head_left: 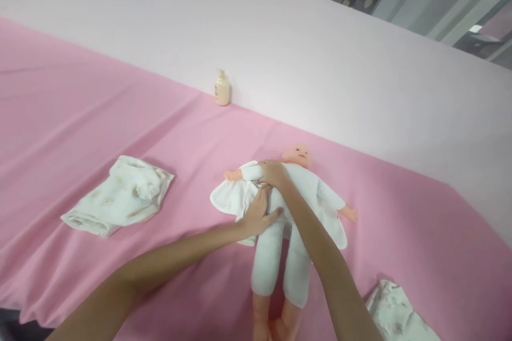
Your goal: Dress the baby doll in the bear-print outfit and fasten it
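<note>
A baby doll lies on its back on the pink sheet, head away from me, dressed in a white garment that lies open at the sides. My left hand rests on the doll's belly, fingers pinching the left flap of the garment. My right hand reaches across to the doll's shoulder, its fingers curled around the garment's edge near the sleeve. The doll's white legs point toward me.
A folded white printed cloth lies on the sheet at the left. Another crumpled white cloth sits at the lower right. A small cream lotion bottle stands against the pale pink wall at the back.
</note>
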Motion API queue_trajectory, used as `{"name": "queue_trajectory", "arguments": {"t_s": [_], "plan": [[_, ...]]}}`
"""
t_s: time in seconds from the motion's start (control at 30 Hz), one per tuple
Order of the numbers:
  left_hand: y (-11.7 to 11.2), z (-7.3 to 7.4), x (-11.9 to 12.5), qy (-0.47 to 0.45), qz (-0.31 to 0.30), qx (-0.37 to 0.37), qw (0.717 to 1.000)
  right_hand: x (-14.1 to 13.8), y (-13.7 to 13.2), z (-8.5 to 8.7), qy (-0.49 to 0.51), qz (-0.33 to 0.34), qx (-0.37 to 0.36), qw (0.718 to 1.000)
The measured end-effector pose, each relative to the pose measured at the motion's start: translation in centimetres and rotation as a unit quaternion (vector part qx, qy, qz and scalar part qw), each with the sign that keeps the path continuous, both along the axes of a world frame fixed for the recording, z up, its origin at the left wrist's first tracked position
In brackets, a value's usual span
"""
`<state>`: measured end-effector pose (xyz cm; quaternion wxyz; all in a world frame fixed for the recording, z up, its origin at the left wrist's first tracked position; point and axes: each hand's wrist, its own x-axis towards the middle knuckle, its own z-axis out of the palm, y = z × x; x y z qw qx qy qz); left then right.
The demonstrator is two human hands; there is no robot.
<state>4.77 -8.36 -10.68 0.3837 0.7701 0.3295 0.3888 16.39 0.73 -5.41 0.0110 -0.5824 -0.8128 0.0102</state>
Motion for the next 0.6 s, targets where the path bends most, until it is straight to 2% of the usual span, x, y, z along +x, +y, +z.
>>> {"name": "queue_trajectory", "arguments": {"t_s": [0.1,0.2,0.27,0.33,0.37,0.47,0.6], "plan": [[1.6,0.0,-0.1,-0.008,0.021,-0.045,0.999,0.0,0.2,-0.3,0.016,-0.018,0.016,1.0],[5.0,0.3,-0.8,0.025,0.046,-0.059,0.997,1.0,-0.4,-0.4,0.075,-0.068,0.062,0.993],[7.7,0.6,-1.5,0.103,0.099,-0.013,0.99,1.7,-0.8,-0.4,0.146,-0.097,0.098,0.98],[10.2,1.1,-2.1,0.219,0.159,0.015,0.963,2.1,-1.0,-0.5,0.208,-0.093,0.127,0.965],[11.1,1.3,-2.3,0.276,0.161,0.019,0.947,2.2,-1.0,-0.6,0.224,-0.081,0.137,0.961],[12.6,1.7,-2.3,0.375,0.104,0.02,0.921,2.2,-0.9,-0.7,0.24,-0.049,0.156,0.957],[12.4,1.9,-1.8,0.387,0.034,0.021,0.921,2.1,-1.0,-0.7,0.22,-0.033,0.154,0.963]]}}
